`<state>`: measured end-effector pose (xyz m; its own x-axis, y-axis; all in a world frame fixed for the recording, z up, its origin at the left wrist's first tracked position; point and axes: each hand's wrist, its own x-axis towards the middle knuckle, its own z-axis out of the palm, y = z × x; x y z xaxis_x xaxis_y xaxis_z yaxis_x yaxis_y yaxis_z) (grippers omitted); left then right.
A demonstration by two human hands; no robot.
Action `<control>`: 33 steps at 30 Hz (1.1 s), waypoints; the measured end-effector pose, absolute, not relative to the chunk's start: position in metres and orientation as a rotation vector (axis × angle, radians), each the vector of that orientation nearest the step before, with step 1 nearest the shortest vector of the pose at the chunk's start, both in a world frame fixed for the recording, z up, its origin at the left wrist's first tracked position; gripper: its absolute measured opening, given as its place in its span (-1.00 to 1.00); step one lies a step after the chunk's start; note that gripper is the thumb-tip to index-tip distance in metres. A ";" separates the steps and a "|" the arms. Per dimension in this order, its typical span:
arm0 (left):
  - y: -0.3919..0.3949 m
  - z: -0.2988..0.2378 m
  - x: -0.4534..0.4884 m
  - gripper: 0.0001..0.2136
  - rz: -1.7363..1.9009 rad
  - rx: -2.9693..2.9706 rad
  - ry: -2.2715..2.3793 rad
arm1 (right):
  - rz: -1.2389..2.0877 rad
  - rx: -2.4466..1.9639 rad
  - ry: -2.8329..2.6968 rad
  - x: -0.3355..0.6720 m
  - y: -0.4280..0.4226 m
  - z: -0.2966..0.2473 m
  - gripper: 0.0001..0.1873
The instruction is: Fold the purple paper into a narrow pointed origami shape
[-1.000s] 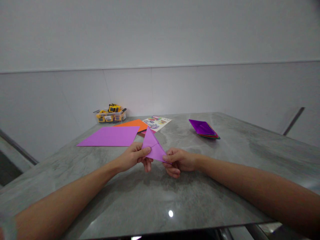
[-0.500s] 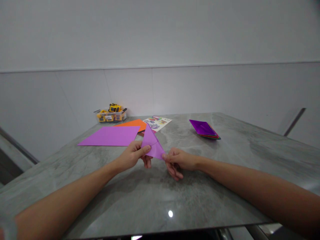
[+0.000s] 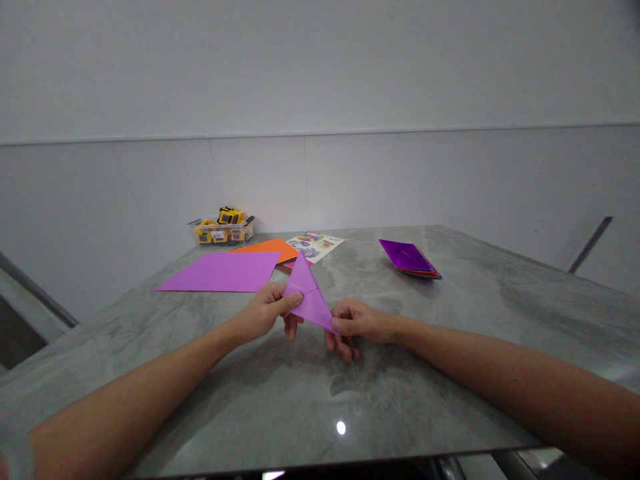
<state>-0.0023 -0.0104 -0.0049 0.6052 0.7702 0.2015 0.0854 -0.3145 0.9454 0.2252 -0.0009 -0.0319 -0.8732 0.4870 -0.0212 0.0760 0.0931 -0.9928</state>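
Note:
A purple sheet of folded paper [image 3: 311, 301], roughly triangular with its point upward and a crease across its middle, is held above the table between both hands. My left hand [image 3: 273, 310] is closed on its left edge, thumb lying on the front face and fingers behind. With thumb and forefinger, my right hand [image 3: 353, 327] pinches the lower right corner; its other fingers curl beneath. The back of the folded paper is hidden from view.
On the grey marbled table [image 3: 240, 413] lie flat purple paper [image 3: 225, 272], orange paper [image 3: 270, 250] and a printed sheet [image 3: 320, 247]. A clear bin [image 3: 223, 233] of yellow toy vehicles stands at back left. A stack of coloured paper [image 3: 407, 257] is at right.
The folded paper has tilted, its lower right corner moving down and slightly right. My right hand has shifted its pinch with that corner; my left hand keeps its hold.

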 end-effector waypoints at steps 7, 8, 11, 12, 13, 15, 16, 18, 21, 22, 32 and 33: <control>-0.023 -0.011 0.008 -0.51 0.570 1.887 0.679 | 1.769 -0.585 -2.006 0.221 0.000 -0.041 -0.35; -0.023 -0.012 0.008 -0.51 0.564 1.886 0.690 | 1.753 -0.596 -2.017 0.221 0.000 -0.041 -0.36; -0.021 -0.013 0.008 -0.52 0.545 1.874 0.711 | 1.715 -0.606 -2.043 0.222 -0.003 -0.038 -0.35; -0.021 -0.013 0.008 -0.52 0.537 1.872 0.708 | 1.708 -0.600 -2.058 0.222 -0.003 -0.038 -0.35; -0.021 -0.013 0.007 -0.52 0.531 1.872 0.700 | 1.703 -0.593 -2.073 0.222 -0.004 -0.037 -0.35; -0.021 -0.013 0.007 -0.52 0.528 1.876 0.684 | 1.691 -0.590 -2.087 0.221 -0.004 -0.037 -0.34; -0.021 -0.012 0.007 -0.51 0.531 1.877 0.677 | 1.682 -0.599 -2.081 0.220 -0.005 -0.037 -0.34; -0.022 -0.012 0.007 -0.51 0.533 1.876 0.666 | 1.650 -0.635 -2.045 0.219 -0.006 -0.038 -0.35; -0.023 -0.014 0.008 -0.51 0.508 1.871 0.638 | 1.588 -0.686 -2.028 0.218 -0.009 -0.036 -0.34; -0.022 -0.015 0.008 -0.51 0.495 1.866 0.631 | 1.573 -0.693 -2.042 0.218 -0.009 -0.036 -0.33; -0.022 -0.017 0.009 -0.50 0.478 1.836 0.624 | 1.513 -0.726 -2.092 0.218 -0.010 -0.035 -0.33; -0.022 -0.016 0.010 -0.50 0.474 1.845 0.621 | 1.509 -0.734 -2.090 0.218 -0.010 -0.035 -0.33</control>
